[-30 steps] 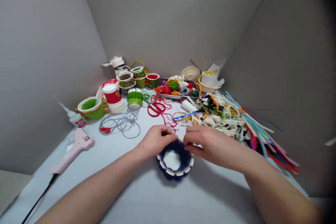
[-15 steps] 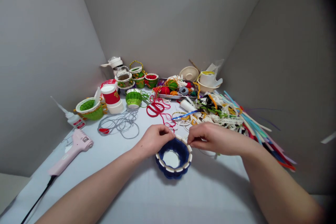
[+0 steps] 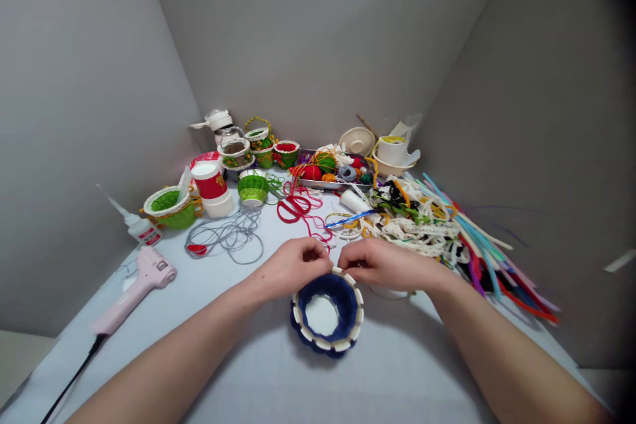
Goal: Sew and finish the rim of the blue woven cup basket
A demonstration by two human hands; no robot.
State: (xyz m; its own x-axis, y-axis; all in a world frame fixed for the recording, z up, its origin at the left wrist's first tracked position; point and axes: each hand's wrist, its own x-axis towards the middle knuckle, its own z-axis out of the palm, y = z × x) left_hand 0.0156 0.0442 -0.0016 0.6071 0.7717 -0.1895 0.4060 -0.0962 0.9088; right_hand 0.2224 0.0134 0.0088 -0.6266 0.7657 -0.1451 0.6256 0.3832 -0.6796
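Observation:
A small dark blue woven basket (image 3: 348, 308) with a white bottom sits in front of me, its opening facing up toward me. White tabs and a thin tan strand run around its rim. My left hand (image 3: 298, 267) is closed at the far side of the rim, thumb and forefinger pinching it there. Just to the right, my right hand (image 3: 380, 262) is closed too, its fingertips together at the far right of the rim. Whatever lies between the right fingertips is hidden.
On the left lie a pink glue gun (image 3: 134, 288), a glue bottle (image 3: 142, 228) and grey cord (image 3: 226, 235). Red scissors (image 3: 294, 209), a yarn tray (image 3: 318, 183) and small green baskets (image 3: 253, 189) stand farther back. Lace trims (image 3: 422, 232) and pipe cleaners (image 3: 489, 248) spread rightward.
My right hand has moved left along the rim, closer to my left hand. The basket has shifted slightly toward me and tipped its opening more to view.

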